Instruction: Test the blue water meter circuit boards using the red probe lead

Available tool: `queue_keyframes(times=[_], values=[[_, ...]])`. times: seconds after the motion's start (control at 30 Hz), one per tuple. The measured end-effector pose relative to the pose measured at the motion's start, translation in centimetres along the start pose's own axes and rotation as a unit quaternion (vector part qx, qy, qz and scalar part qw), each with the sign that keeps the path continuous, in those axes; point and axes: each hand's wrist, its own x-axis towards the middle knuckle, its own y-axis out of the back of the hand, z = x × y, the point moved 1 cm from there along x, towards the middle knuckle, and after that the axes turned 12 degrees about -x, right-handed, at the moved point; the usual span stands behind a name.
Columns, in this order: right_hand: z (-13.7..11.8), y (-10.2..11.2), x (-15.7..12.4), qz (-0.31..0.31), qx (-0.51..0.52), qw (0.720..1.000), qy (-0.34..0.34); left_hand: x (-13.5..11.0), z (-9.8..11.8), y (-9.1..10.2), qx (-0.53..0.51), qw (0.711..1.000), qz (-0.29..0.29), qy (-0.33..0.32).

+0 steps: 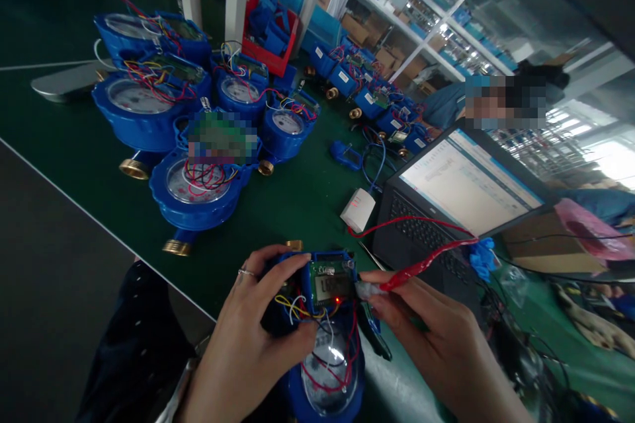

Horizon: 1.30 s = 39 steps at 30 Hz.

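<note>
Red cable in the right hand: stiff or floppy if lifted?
The red cable is probably floppy along its thin stretch, which curves loosely over the laptop. Likely stiffer near the right hand, where it's thicker and straighter. Pulling might drag the white box, where the thin end seems to lead.

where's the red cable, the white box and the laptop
Red cable [413, 270]: head view, on its thick stretch
White box [358, 209]: head view, on its top face
Laptop [466, 184]: head view, on its lit screen
</note>
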Motion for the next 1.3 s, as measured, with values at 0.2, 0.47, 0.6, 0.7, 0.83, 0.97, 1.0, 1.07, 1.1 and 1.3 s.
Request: queue_keyframes(times=[0.2,0.47,0.6,0.7,0.83,0.97,1.0,1.07,1.1,1.3], values=[[0.1,-0.1,0.1,0.043,0.024,0.999,-0.003,-0.1,-0.2,0.0,-0.013,1.000,0.000,0.003],[1.2,0.1,-0.1,0.096,0.058,0.994,-0.018,0.0,-0.1,0.1,-0.007,1.000,-0.010,0.009],[1.7,0.2,0.8,0.059,0.072,0.995,0.023,0.1,-0.1,0.1,-0.007,1.000,-0.008,0.015],[1.8,0.1,1.2,0.043,0.086,0.995,0.033,0.0,-0.1,0.1,-0.011,1.000,-0.004,0.011],[1.9,0.1,1.3,0.021,0.081,0.996,0.027,-0.2,-0.1,0.1,-0.015,1.000,-0.007,0.017],[1.9,0.1,1.3,0.008,0.087,0.996,0.010,-0.3,-0.2,0.1,-0.019,1.000,-0.007,0.016],[1.9,0.2,1.3,0.005,0.090,0.996,0.006,-0.3,-0.2,0.1,-0.020,1.000,-0.007,0.016],[1.8,0.2,1.4,-0.002,0.094,0.996,-0.002,-0.2,-0.3,0.1,-0.023,1.000,-0.007,0.013],[1.7,0.2,1.4,-0.004,0.095,0.995,-0.005,-0.2,-0.3,0.0,-0.023,1.000,-0.006,0.013],[1.6,0.3,1.5,-0.008,0.091,0.996,-0.008,-0.2,-0.1,0.0,-0.023,0.999,-0.007,0.023]])
